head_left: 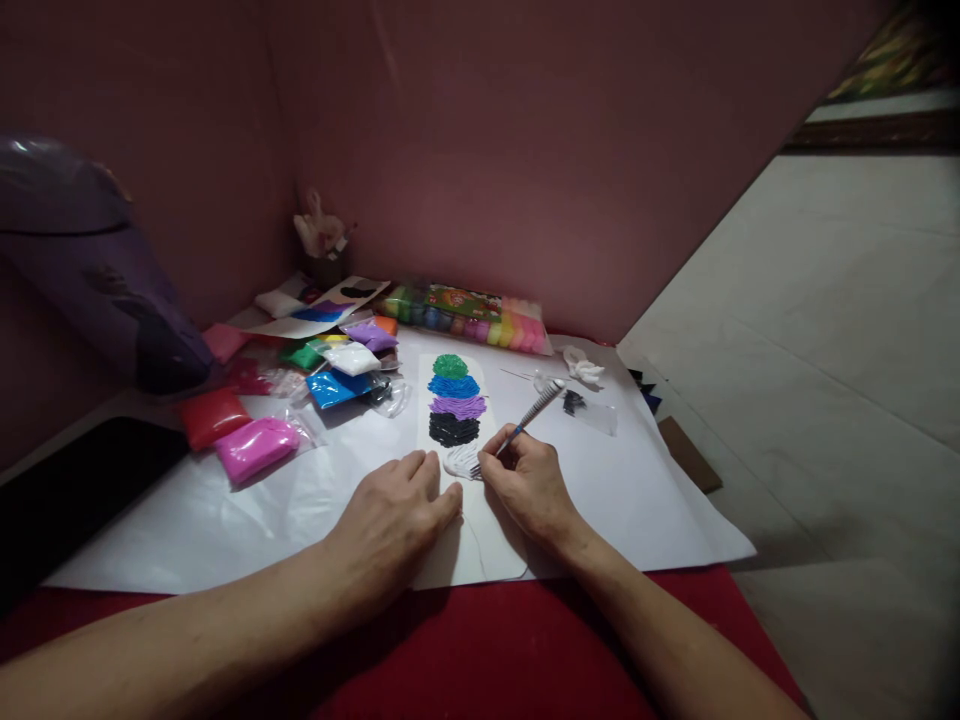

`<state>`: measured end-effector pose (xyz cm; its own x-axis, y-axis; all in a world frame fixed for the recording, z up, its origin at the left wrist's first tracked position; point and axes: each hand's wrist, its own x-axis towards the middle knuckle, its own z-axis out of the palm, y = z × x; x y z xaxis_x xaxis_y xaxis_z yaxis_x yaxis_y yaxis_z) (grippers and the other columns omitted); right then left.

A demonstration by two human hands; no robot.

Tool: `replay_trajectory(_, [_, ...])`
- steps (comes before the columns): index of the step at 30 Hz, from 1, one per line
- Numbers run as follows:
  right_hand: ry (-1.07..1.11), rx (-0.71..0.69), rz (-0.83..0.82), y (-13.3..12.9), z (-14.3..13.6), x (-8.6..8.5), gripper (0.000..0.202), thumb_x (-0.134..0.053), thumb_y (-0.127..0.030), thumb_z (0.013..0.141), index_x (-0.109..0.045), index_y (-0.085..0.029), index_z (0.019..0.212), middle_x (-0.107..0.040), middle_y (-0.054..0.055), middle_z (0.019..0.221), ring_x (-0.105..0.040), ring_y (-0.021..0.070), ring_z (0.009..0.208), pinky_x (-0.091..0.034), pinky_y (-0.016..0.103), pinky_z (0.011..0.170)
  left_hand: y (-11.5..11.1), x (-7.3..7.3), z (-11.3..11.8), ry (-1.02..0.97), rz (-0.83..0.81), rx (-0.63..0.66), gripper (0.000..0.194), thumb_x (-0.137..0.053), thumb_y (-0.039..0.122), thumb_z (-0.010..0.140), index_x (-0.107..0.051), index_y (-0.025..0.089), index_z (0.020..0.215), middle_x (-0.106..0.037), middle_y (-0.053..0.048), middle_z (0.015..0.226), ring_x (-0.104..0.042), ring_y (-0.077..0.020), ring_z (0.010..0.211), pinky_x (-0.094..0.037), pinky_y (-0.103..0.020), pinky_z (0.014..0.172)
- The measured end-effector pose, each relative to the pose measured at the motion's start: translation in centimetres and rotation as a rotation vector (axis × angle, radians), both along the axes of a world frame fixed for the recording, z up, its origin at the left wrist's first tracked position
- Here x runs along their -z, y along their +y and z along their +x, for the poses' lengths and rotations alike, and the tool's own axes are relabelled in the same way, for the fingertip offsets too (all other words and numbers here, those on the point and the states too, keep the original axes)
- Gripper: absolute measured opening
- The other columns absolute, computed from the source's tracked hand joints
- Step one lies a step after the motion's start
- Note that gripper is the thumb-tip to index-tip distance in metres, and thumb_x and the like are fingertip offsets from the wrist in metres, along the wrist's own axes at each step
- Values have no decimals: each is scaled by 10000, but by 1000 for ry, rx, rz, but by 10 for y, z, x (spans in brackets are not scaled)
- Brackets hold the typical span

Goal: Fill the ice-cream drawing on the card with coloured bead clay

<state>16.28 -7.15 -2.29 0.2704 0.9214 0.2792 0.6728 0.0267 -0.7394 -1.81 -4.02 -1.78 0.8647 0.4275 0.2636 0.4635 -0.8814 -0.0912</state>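
A pale strip of card (442,565) lies on white paper, with textured clay bands stacked down it: green (450,367), blue (453,387), purple (457,407), black (453,430) and white (461,461). My right hand (529,485) pinches a striped tool (535,407), its lower end at the right side of the white clay. My left hand (397,520) rests palm down on the card's left edge, fingers spread slightly and holding nothing, the thumb just below the white band.
Clay packets, including pink (257,449), red (213,417) and blue (339,388), lie left. A long clay pack (465,318) is at the back. White clay (583,366) and a small bag (600,417) sit right. A dark flat object (90,490) is far left.
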Motion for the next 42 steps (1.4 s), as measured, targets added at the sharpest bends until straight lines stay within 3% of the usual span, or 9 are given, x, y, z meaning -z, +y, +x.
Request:
replay_trajectory(8, [0, 0, 5, 1, 2, 5, 128, -529, -200, 784, -604, -185, 682, -635, 13, 643, -541, 134, 580, -397, 234, 544, -1, -1, 0, 11, -1, -5, 215, -472, 150, 914, -657, 168, 1021, -626, -120, 939, -592, -261, 860, -534, -403, 697])
replay_trajectory(17, [16, -4, -6, -1, -1, -4, 112, -542, -184, 767, -563, -186, 657, -607, 11, 621, -521, 133, 562, -416, 246, 572, -2, -4, -1, 29, -19, -9, 230, -459, 146, 916, -659, 166, 1027, -628, -126, 947, -594, -267, 868, -537, -407, 697])
replay_trajectory(32, [11, 5, -22, -1, 0, -2, 93, -542, -196, 761, -576, -182, 675, -605, 12, 610, -534, 140, 562, -425, 253, 583, -1, -3, 0, 20, -13, -7, 218, -481, 136, 897, -666, 173, 1008, -638, -125, 954, -603, -266, 861, -546, -406, 694])
replay_trajectory(42, [17, -16, -9, -1, 1, -2, 86, -541, -194, 758, -566, -188, 675, -607, 15, 612, -538, 144, 563, -426, 255, 578, 5, 1, -2, -74, -39, 25, 219, -471, 158, 914, -671, 173, 1004, -649, -127, 999, -615, -262, 908, -562, -404, 695])
